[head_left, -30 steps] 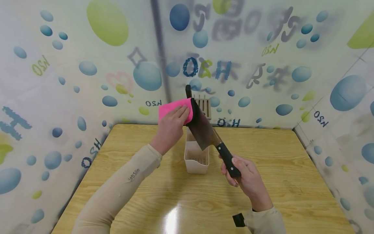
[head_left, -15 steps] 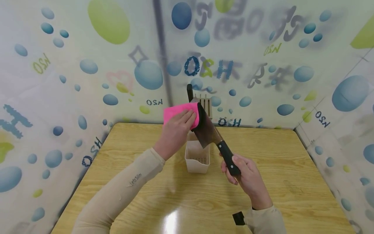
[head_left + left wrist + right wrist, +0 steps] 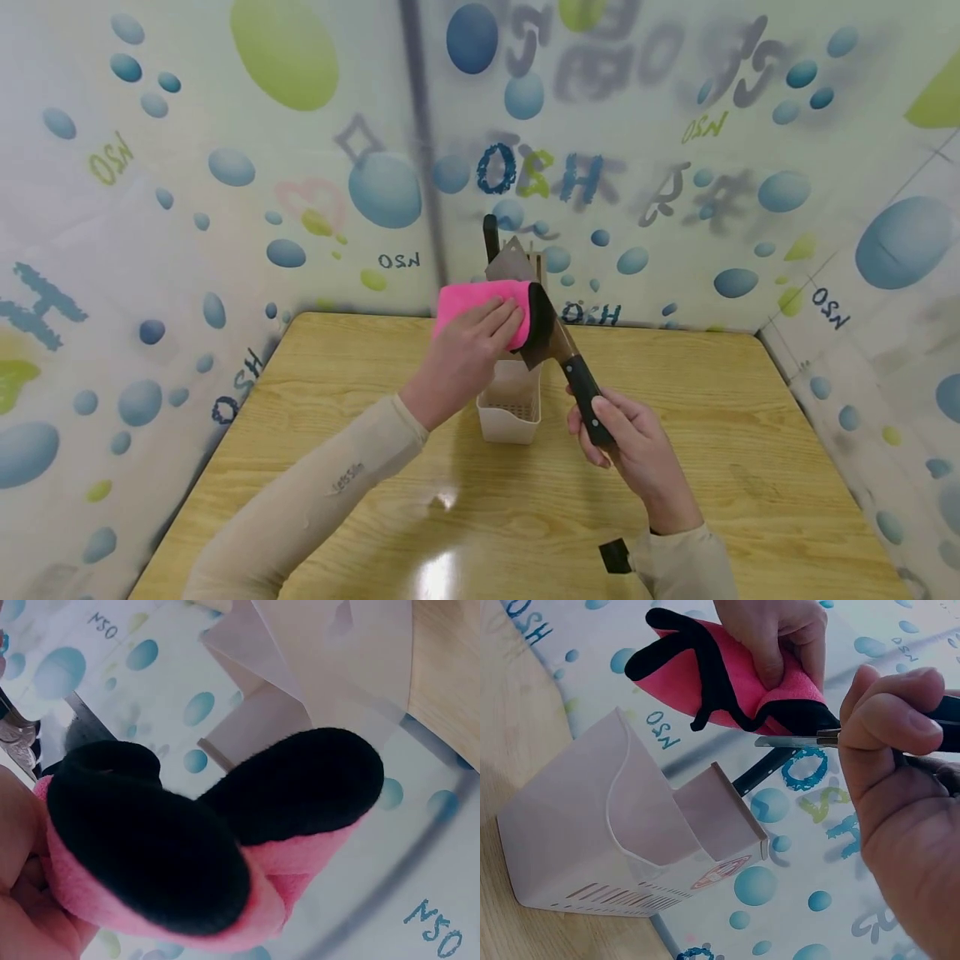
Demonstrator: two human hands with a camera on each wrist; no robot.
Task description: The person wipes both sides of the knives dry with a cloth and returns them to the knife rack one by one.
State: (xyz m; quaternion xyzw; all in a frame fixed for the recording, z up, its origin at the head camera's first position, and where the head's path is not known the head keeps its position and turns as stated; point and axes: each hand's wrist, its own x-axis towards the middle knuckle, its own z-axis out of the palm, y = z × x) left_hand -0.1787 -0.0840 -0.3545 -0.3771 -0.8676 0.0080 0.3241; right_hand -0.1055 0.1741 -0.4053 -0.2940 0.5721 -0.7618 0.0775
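In the head view my right hand [image 3: 637,450] grips the black riveted handle [image 3: 588,400] of a cleaver [image 3: 512,262], whose wide blade points up and left. My left hand [image 3: 459,367] pinches a folded pink cloth [image 3: 472,300] with a black edge over the blade, hiding the blade's middle. From the right wrist view, the left thumb presses against the cloth [image 3: 735,682] on the other side, while my right hand [image 3: 907,772] has its fingers curled round the handle. The left wrist view has the cloth [image 3: 150,847] folded in two layers beside the hand.
Below the blade, a pale plastic knife holder [image 3: 510,423] with perforated compartments stands on the wooden table [image 3: 337,517]. A second black handle [image 3: 491,237] rises at its back. A patterned wall [image 3: 637,125] closes off the table's rear.
My left hand and the cloth have slid right and down along the blade toward the handle, uncovering the blade's far end. The right hand keeps its grip nearly in place.
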